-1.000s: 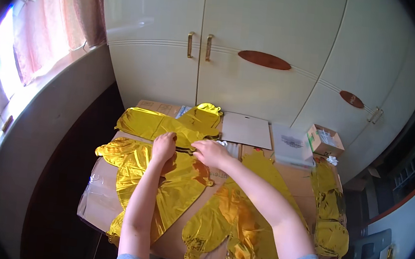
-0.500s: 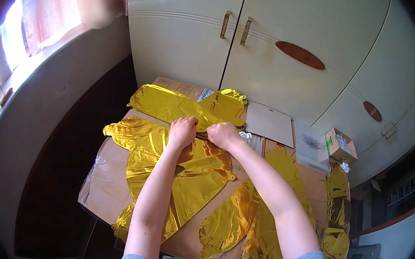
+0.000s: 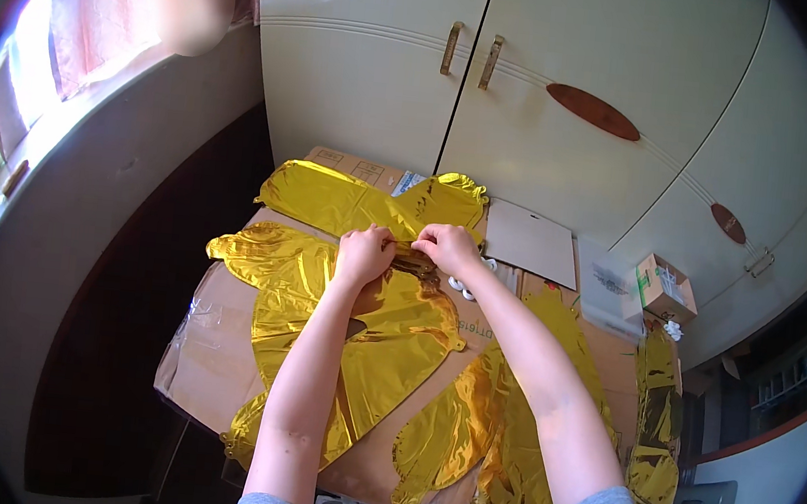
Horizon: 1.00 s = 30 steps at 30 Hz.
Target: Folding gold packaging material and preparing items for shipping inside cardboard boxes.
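Note:
Side by side, my left hand [image 3: 365, 254] and my right hand [image 3: 449, 251] work at the upper edge of a gold foil balloon [image 3: 394, 348] that lies flat and uninflated. The left fingers are curled closed on its crumpled edge. Thumb and fingertips of my right hand are pinched together on the same edge, just right of the left. Directly beyond them lies a second flat gold foil balloon [image 3: 326, 196]. More gold foil [image 3: 537, 430] is spread under and beside my right forearm. Exactly what sits between the fingertips is partly hidden.
Everything rests on cardboard [image 3: 208, 360]. A small white coil [image 3: 463, 289] lies by my right wrist. Farther right are a grey-white board [image 3: 531, 243], a clear plastic packet [image 3: 604, 286], a small open box [image 3: 664, 289] and a gold foil strip [image 3: 654, 422]. Cabinet doors [image 3: 567, 171] stand behind.
My right hand has opened from a fist into a fingertip pinch. More of the dark crumpled foil edge and the white coil now show. The whole view has shifted slightly.

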### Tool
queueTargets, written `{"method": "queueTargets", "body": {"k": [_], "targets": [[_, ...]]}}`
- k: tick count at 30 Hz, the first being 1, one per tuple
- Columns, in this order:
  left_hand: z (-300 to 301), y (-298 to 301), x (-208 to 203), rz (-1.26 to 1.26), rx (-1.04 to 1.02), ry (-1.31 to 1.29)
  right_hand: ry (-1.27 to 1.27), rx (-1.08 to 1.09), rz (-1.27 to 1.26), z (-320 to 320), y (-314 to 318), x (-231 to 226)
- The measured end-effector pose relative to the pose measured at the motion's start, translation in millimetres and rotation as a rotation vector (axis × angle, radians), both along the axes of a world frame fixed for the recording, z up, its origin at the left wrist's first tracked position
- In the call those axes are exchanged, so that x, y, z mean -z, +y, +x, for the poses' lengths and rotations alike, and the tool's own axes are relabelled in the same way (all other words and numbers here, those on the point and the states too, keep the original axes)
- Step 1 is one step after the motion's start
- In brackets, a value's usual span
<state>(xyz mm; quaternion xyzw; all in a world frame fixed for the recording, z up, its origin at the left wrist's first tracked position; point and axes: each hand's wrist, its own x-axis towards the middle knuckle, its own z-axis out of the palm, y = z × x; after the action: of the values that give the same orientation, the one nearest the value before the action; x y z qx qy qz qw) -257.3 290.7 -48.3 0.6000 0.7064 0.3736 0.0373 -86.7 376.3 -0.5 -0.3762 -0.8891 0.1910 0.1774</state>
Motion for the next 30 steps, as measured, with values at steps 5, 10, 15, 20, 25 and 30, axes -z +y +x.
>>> {"method": "queueTargets", "body": {"k": [5,10,15,20,25,30], "targets": [[4.8,0.6,-1.1,-0.02,-0.005,0.01,0.036,0.001,-0.003,3.2,8.4,5.5],[6.2,-0.2,-4.6,-0.049,0.004,-0.005,0.124,-0.047,0.031,1.4,10.1,7.9],[6.9,1.8,0.5,0.03,-0.024,-0.007,0.108,-0.032,0.014,-4.9,6.4,2.4],[6.8,3.9,3.2,0.08,-0.047,0.004,0.076,0.006,-0.028,-4.7,11.8,3.4],[8.8,2.2,-2.0,0.074,-0.054,-0.024,0.022,0.04,0.141,-4.7,15.8,5.4],[15.9,-2.8,-8.3,0.093,-0.065,0.006,0.082,0.016,0.281,-4.4,11.1,0.3]]}}
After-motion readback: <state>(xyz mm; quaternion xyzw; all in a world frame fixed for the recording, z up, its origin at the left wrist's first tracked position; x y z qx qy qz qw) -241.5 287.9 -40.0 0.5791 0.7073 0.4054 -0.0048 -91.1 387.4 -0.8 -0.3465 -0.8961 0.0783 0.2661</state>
